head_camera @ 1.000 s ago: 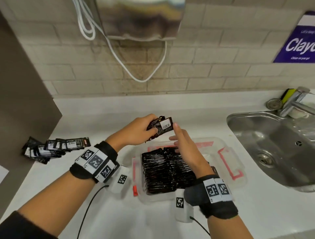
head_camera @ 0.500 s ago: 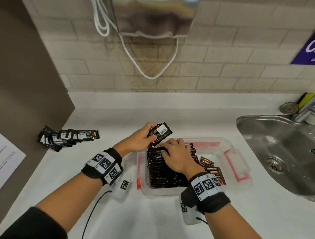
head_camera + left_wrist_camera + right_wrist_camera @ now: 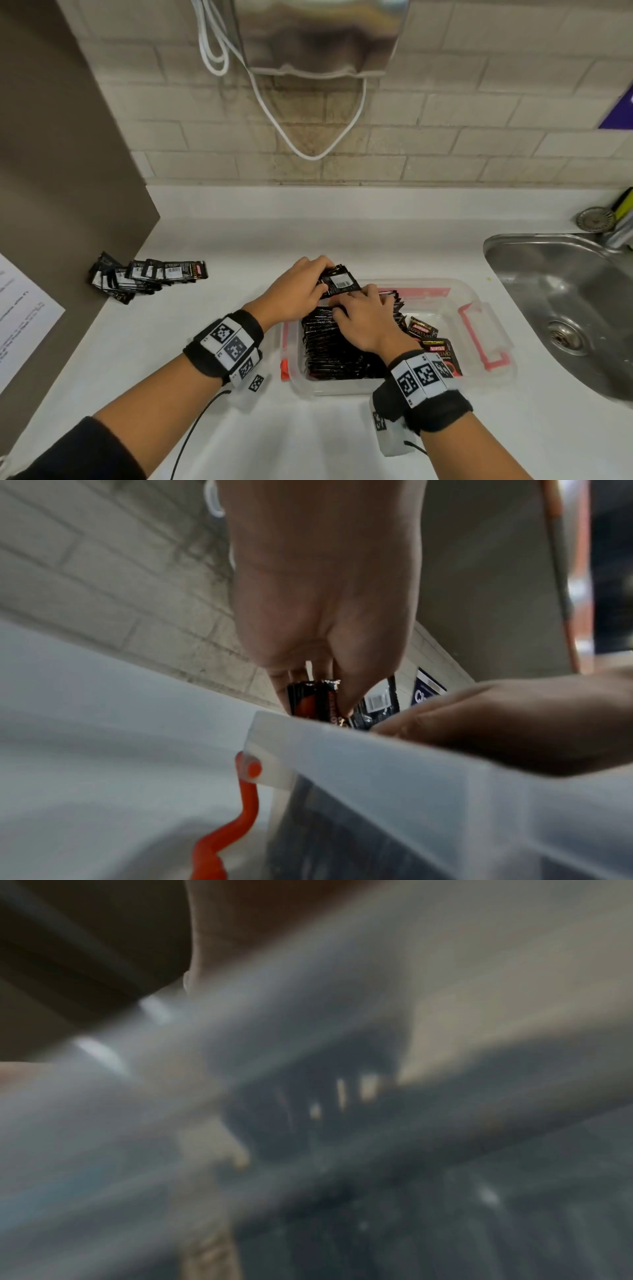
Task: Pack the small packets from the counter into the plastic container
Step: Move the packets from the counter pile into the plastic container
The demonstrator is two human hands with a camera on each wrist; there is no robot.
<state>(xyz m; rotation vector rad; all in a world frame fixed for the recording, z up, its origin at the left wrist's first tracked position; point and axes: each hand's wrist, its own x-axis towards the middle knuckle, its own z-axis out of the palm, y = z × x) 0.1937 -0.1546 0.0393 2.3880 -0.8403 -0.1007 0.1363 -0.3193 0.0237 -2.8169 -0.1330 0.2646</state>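
- We see the left hand [image 3: 295, 291] at the far left corner of the plastic container [image 3: 486, 373], fingers and thumb pinching a few black packets [image 3: 337, 282] just above the rim; the left wrist view shows the thumb pressed on their near face [image 3: 316, 700].
- The right hand [image 3: 364, 320] lies palm down over the row of packets [image 3: 325, 346] that stands on edge in the left part of the container; its fingers bend onto the far end of the row, close together, and touch the pinched packets.
- Whether the right fingertips grip a packet, we cannot tell; the right wrist view is a blur.
- Two loose packets [image 3: 433, 339] lie flat in the container, right of the row.
- More packets lie in a pile [image 3: 144, 279] on the white counter [image 3: 308, 445], far left, against the brown side panel [image 3: 61, 178].
- A steel sink [image 3: 565, 308] sits to the right of the container.
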